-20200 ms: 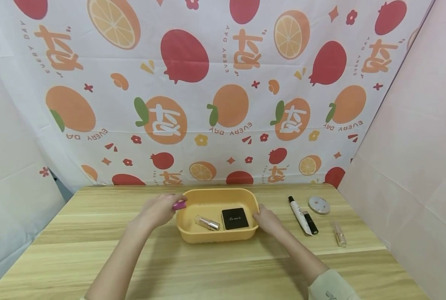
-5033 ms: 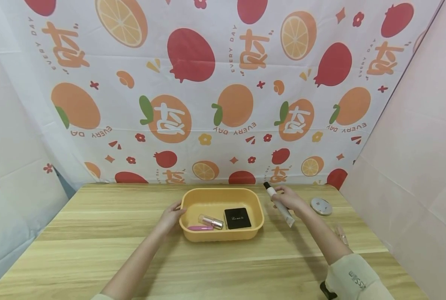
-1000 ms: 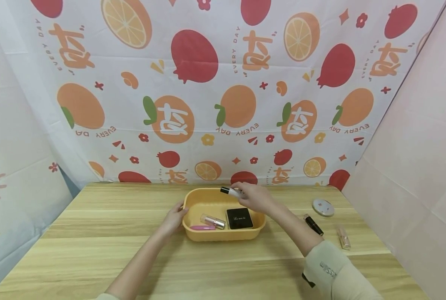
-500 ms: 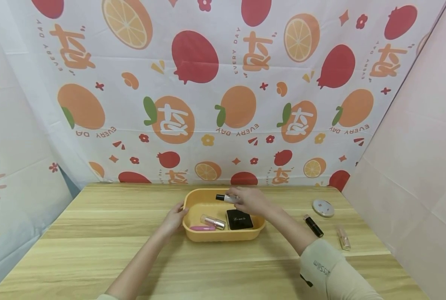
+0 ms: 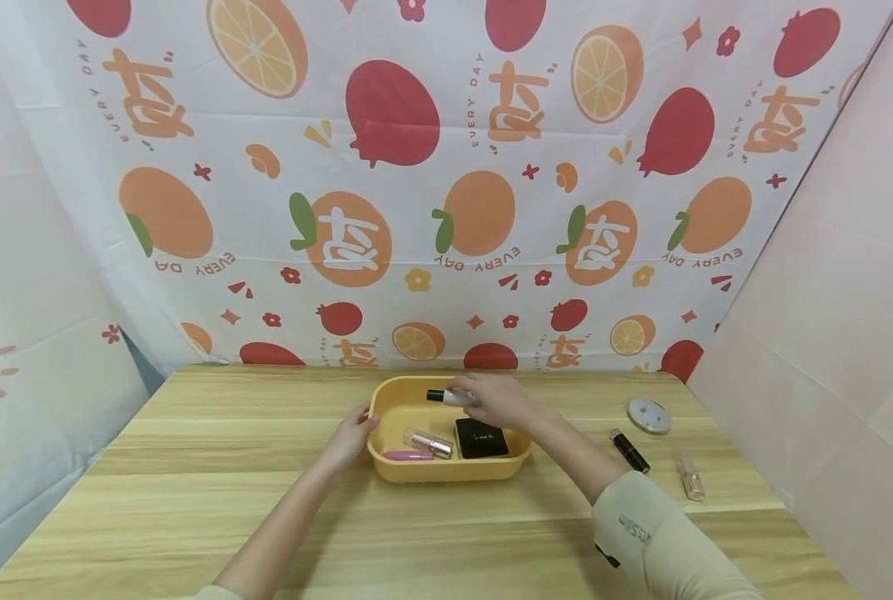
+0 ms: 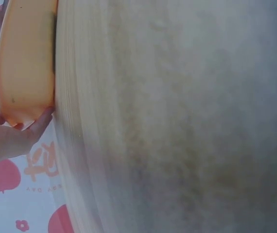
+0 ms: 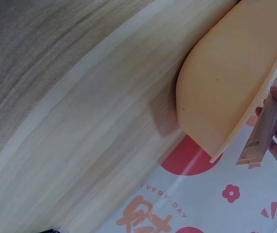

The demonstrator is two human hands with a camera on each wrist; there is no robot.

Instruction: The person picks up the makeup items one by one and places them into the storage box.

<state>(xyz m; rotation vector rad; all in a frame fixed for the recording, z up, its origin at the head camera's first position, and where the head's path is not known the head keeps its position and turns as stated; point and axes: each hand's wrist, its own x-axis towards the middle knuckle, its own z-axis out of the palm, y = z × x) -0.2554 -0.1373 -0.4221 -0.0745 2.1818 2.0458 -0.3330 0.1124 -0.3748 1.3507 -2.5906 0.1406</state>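
Note:
A yellow plastic basket (image 5: pixel 446 472) stands near the back of the wooden table. My left hand (image 5: pixel 348 439) grips its left end, thumb at the rim; the left wrist view shows the fingers (image 6: pixel 42 122) against the outer wall. Over the basket's back right part, my right hand (image 5: pixel 500 402) holds a white squeeze tube (image 5: pixel 457 398) with a black cap pointing left. In the right wrist view the tube (image 7: pixel 265 127) is above the rim, between thumb and fingers. Inside the basket lie a square black case (image 5: pixel 481 439), a clear-capped lipstick (image 5: pixel 428 443) and a pink pen-like tube (image 5: pixel 407 456).
Right of the basket, a round silvery compact (image 5: pixel 649 416), a black lipstick-like tube (image 5: pixel 629 451) and a clear-and-pinkish tube (image 5: pixel 689 479) lie on the table (image 5: pixel 191 500). Fruit-printed cloth (image 5: pixel 431 300) hangs right behind the table's back edge.
The right hand picked up the white tube from the table's right side and brought it left over the basket. The pink tube, earlier in the left hand, lies in the basket.

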